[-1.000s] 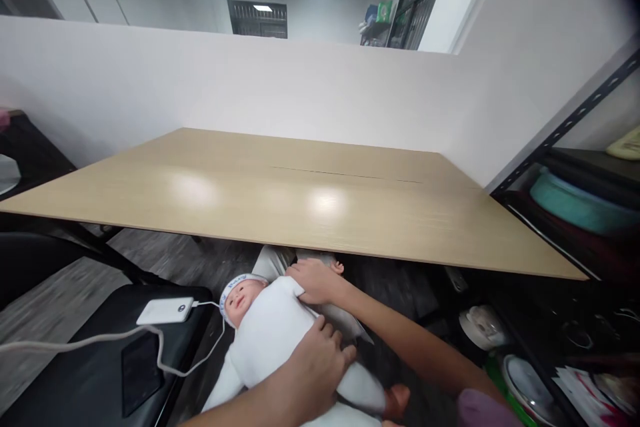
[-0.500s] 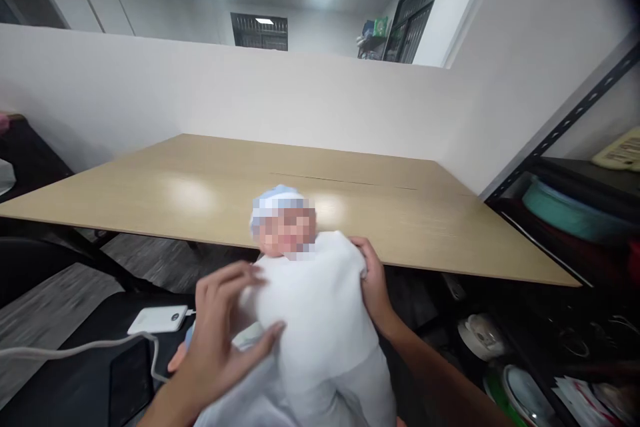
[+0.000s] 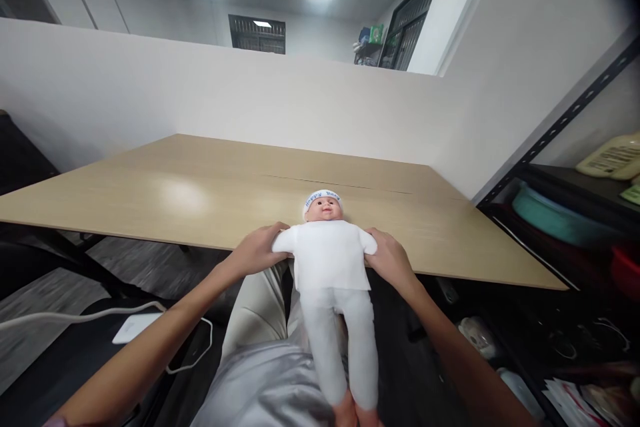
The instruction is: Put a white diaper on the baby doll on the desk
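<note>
A baby doll (image 3: 329, 260) in a white suit and a white-and-blue cap hangs upright in front of me. Its head is level with the near edge of the wooden table (image 3: 215, 193), and its legs dangle down over my lap. My left hand (image 3: 257, 250) grips the doll's arm on the left side. My right hand (image 3: 390, 257) grips the arm on the right side. Both hands are closed around the white sleeves, holding the doll up between them.
A white partition wall stands behind the table. A black metal shelf (image 3: 575, 213) on the right holds a teal basin (image 3: 560, 213) and other items. At lower left a white power bank (image 3: 133, 328) with a cable lies on a black seat.
The doll went from lying across my lap, below the table edge, to being lifted and held upright by its arms. Both hands shifted from its body to its sleeves.
</note>
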The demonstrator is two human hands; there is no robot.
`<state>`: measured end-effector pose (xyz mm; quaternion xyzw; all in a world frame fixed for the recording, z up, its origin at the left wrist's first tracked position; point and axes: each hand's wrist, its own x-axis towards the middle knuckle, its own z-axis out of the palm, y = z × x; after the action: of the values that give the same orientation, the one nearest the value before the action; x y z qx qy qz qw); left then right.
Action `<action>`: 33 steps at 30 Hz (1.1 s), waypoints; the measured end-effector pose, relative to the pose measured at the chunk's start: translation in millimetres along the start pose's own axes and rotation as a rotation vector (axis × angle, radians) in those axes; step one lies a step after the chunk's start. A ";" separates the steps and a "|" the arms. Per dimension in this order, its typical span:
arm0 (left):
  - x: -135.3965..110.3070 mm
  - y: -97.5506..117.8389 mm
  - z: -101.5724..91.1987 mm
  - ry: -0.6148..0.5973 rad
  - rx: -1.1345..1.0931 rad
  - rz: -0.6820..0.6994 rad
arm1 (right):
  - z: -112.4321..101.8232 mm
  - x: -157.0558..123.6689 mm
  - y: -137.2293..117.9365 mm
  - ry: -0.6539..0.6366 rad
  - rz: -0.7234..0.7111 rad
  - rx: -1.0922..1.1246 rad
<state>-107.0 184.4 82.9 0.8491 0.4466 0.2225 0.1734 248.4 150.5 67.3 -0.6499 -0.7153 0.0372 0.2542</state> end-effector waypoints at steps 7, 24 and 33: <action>16.8 -25.8 11.9 0.021 0.217 0.072 | 9.6 -6.4 40.2 0.000 -0.022 -0.078; 69.3 -109.0 16.0 0.139 0.234 0.004 | 53.0 62.4 80.4 0.104 -0.032 -0.035; 149.8 -163.2 12.5 0.133 0.150 -0.007 | 78.1 150.9 102.8 0.071 -0.010 -0.026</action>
<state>-136.3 396.7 25.3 0.8414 0.4756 0.2438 0.0799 305.9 331.0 7.6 -0.6504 -0.7096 0.0039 0.2711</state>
